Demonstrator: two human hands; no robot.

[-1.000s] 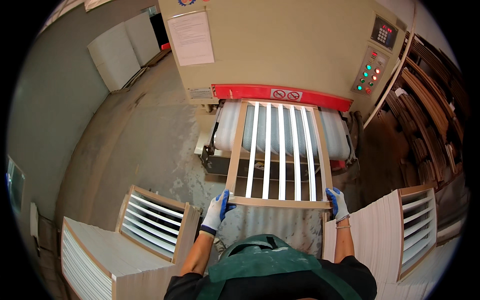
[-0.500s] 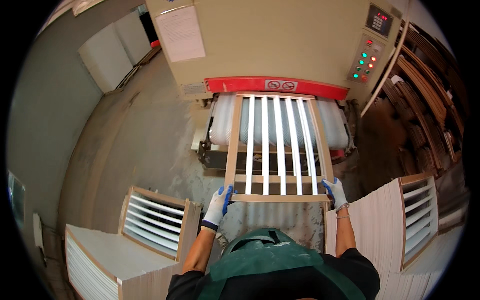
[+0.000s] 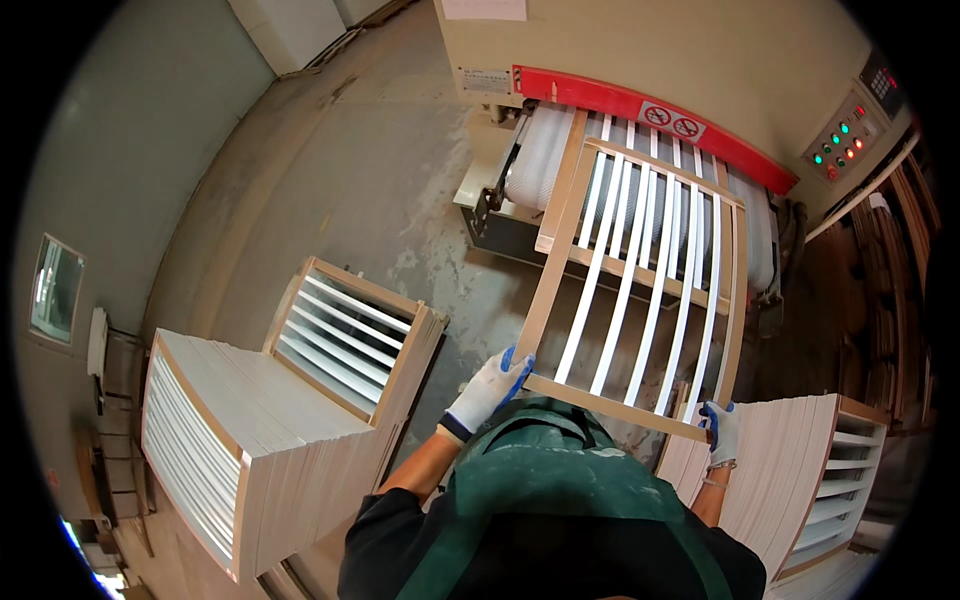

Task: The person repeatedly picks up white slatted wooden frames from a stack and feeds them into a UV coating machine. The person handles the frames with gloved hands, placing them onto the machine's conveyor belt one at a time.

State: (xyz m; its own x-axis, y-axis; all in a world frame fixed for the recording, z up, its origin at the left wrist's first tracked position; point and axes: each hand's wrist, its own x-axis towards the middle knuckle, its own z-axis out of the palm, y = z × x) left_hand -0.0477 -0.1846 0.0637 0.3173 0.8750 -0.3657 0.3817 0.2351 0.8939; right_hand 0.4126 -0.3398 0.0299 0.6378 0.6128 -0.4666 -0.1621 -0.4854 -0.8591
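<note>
My left hand (image 3: 490, 388), in a white and blue work glove, grips the near left corner of a slatted frame (image 3: 557, 280) with a light brown border and white slats. My right hand (image 3: 723, 435), gloved alike, is closed on its near right corner. The held frame slants away from me over the near end of a conveyor belt (image 3: 540, 160). A second slatted frame (image 3: 568, 160) lies on the belt beneath it, its far end under the red bar (image 3: 600, 100) of a large beige machine (image 3: 760, 60).
To my left stand stacks of similar frames (image 3: 260, 390); another stack (image 3: 770, 450) is close by my right arm. A lit control panel (image 3: 842, 135) is on the machine's right side. Brown boards (image 3: 890, 290) are piled at the far right.
The view has swung left, so the machine appears further right and tilted. The held frame has come nearer to me and apart from the frame on the belt. Both hands keep their grip.
</note>
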